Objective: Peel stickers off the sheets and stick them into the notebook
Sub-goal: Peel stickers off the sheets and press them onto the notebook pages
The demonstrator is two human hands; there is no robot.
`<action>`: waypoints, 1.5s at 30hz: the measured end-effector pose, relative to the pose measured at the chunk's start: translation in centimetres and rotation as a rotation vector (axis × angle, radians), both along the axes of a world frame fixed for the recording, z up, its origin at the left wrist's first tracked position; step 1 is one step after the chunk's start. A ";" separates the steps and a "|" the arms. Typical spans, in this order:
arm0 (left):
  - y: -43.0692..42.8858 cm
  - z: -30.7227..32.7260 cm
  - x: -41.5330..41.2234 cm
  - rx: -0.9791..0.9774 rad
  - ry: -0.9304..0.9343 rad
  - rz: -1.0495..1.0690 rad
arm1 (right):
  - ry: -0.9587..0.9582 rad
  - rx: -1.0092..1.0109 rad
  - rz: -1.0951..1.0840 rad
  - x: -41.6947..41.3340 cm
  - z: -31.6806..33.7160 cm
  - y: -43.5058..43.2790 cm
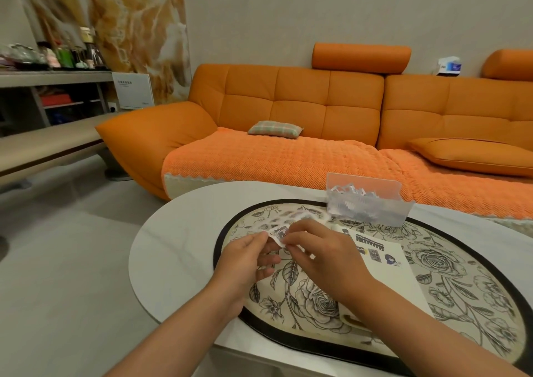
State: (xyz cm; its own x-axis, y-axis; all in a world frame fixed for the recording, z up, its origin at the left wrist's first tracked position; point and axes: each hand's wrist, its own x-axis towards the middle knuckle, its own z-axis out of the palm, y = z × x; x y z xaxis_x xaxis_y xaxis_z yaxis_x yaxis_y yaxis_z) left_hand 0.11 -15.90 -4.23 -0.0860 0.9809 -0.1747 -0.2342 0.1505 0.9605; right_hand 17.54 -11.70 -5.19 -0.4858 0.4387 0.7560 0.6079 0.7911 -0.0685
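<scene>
My forearms come in from 6 o'clock over the near edge of the bench (173,249).

L grip (245,258): thumb + forefinger clamped on the near-left edge of the sheet (288,223), other fingers loosely curled below it.

R grip (320,252): just beside L, at its 3 o'clock. Thumb + fingertips are pinched on the sheet's near edge. Can't tell if R has a sticker half off or only the edge, too blurred.

The sheet is held up off the mat (461,278) and runs away from me toward 12. It has rows of small dark stickers, detail unreadable.

The notebook (386,281) lies open on the mat at 3 o'clock of R grip, w/ its near part under my R forearm. A few stickers sit on the far part of the page, and the rest of the page that shows is bare.

The mat is oval, cream w/ black rose drawing + black border, and lies on the white oval bench.

At 1 o'clock past the sheet, a clear box (372,212) stands at the mat's far edge w/ white scraps inside.

Beyond the bench:
- An orange sofa (302,99) runs from 12 to 3.
- A small plaid pillow (274,129) is on its seat at 12.
- An orange cushion (473,155) is at 2.
- A small white box (448,66) is on the sofa back at 2.
- At 10 there is a shelf (54,78) w/ bottles + jars on top.
- A marbled panel (129,24) is on the wall behind it.
</scene>
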 end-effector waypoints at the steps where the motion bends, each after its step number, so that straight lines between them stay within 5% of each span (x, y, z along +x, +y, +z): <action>1: 0.0 0.0 0.0 -0.004 -0.014 -0.013 | -0.010 0.034 0.000 0.0 0.0 0.0; 7: 0.1 -0.4 -0.2 0.026 0.078 -0.077 | 0.000 0.077 -0.041 -0.1 0.0 0.0; 15: 0.3 -0.6 -0.2 -0.003 0.021 -0.066 | 0.183 -0.378 -0.081 -0.8 0.9 -1.2; 27: 0.2 -0.2 0.5 0.147 0.194 -0.029 | 0.334 -0.616 -0.221 -1.2 1.7 -1.6; 37: -0.2 0.2 1.5 0.092 0.222 -0.070 | 0.101 -0.488 -0.404 -1.7 2.0 -1.6; 41: -1.3 2.0 0.8 0.125 0.585 -0.180 | -0.001 -0.487 -0.407 -0.9 1.4 -1.0; 45: -1.2 2.8 -0.7 0.422 0.781 0.085 | -0.155 -0.489 -0.365 -0.2 1.1 -0.9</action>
State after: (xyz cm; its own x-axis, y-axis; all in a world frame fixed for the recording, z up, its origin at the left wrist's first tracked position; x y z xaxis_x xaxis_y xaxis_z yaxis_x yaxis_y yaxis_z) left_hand -0.57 -17.10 -1.43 -0.1051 0.9351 0.3384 0.5161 -0.2396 0.8223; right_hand 17.31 -12.60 -4.12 -0.3271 0.8743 0.3587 0.8646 0.4301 -0.2599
